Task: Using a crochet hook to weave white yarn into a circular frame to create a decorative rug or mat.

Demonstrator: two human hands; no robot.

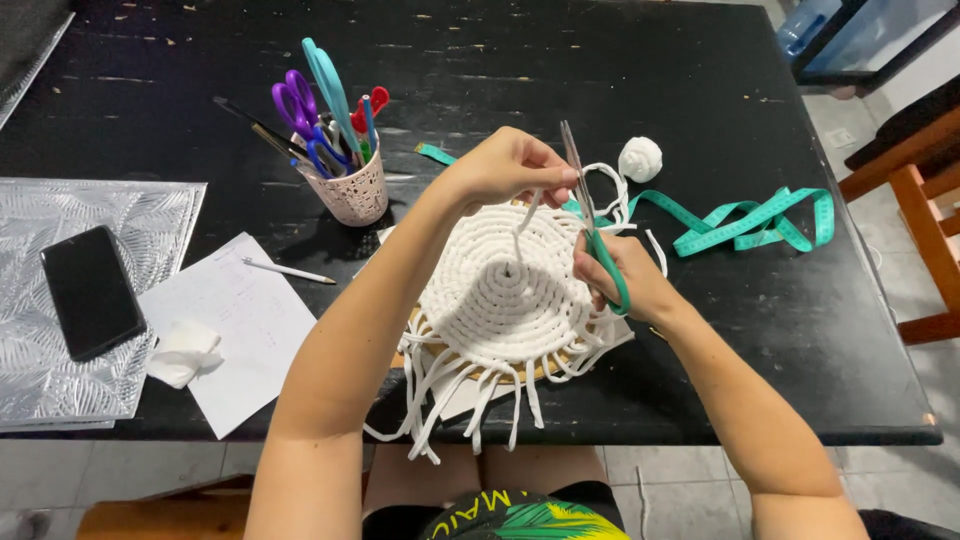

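Lying at the far left of the black table [600, 90], on an embossed silver sheet [60, 370]: 1 black smartphone [92, 292], flat, rectangular with rounded corners, screen dark and facing up, set at a slight tilt. Just to its right, a white sheet of paper [235, 325] with faint handwriting. No packages, labels or signs in sight.

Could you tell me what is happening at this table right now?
A person sits at a black table with a round white woven cord mat. The left hand pinches a loose cord upward, while the right hand holds teal-handled scissors beside it, blades pointing up. A measuring tape lies nearby.
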